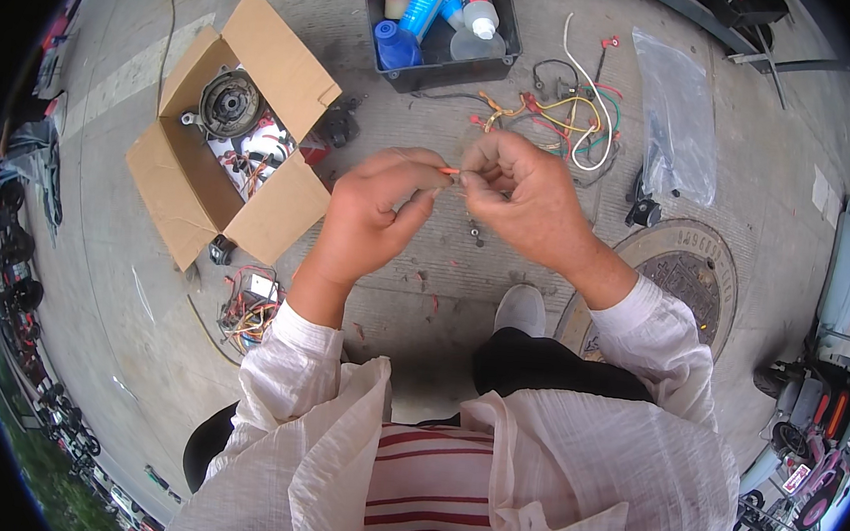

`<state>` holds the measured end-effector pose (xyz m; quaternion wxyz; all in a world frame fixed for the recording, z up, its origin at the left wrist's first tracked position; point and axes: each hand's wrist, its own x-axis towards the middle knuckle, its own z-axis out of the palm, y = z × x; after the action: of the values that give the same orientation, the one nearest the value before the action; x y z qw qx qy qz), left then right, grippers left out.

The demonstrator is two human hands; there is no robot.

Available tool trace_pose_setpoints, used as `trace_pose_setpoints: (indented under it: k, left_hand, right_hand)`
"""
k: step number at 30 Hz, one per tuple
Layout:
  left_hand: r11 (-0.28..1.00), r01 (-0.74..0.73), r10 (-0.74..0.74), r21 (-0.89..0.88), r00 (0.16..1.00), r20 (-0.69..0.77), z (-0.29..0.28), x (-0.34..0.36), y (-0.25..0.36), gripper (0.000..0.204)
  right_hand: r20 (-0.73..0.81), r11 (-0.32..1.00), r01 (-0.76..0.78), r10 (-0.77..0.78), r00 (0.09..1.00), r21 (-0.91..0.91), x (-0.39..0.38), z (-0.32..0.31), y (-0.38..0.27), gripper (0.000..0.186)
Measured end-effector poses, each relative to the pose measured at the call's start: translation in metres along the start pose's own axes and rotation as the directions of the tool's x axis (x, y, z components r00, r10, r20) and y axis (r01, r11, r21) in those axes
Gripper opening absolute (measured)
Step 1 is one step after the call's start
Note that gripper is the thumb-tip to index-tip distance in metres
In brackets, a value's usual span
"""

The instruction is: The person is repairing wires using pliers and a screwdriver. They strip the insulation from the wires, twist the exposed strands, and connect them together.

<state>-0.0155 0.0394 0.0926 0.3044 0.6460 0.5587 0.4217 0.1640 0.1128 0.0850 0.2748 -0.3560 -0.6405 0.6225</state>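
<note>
Grey concrete ground (107,241) spreads beneath the work. Above it, roughly midway between the wrists, is a thin, short orange strand, perhaps wire or sleeving (449,171). The left hand (385,198) has its fingers clamped on one end; the right hand's (531,189) fingers are pinched together at the other, though their exact hold is hidden. For good control, the two pinches should stay close together and in line, pressing evenly, so that so slim a piece neither bends nor rolls; steady wrists would help, since a dropped bit could vanish among the scraps below. Just beyond lie loose, multicoloured wires with red ends (531,103), then a black plastic bin of bottles (450,76). Leftward stands an open brown cardboard box (181,171); rightward, a flat clear plastic bag (674,115).
</note>
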Motion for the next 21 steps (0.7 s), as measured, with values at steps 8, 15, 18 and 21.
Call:
trace_pose_setpoints:
  k: [8, 15, 18, 21]
  left_hand:
    - [0.998, -0.046, 0.047, 0.042, 0.999, -0.009, 0.0000, 0.0008, 0.0044, 0.018]
    - [0.998, -0.032, 0.032, 0.058, 0.999, -0.009, 0.0016, -0.0014, 0.0053, 0.017]
    - [0.998, -0.033, 0.034, 0.047, 0.999, -0.008, 0.0024, -0.0017, 0.0059, 0.017]
    - [0.999, -0.021, 0.021, 0.043, 1.000, -0.005, 0.0033, -0.0021, 0.0060, 0.017]
  right_hand:
    - [0.029, 0.998, -0.057, 0.056, 0.998, 0.036, -0.0001, -0.0030, -0.0032, 0.010]
    - [0.035, 0.998, -0.068, 0.068, 0.997, -0.005, -0.0007, -0.0023, -0.0049, 0.010]
    - [0.040, 0.998, -0.056, 0.057, 0.998, -0.018, -0.0019, -0.0016, -0.0025, 0.010]
    - [0.033, 0.999, -0.042, 0.043, 0.999, -0.019, -0.0034, 0.0000, 0.0008, 0.010]
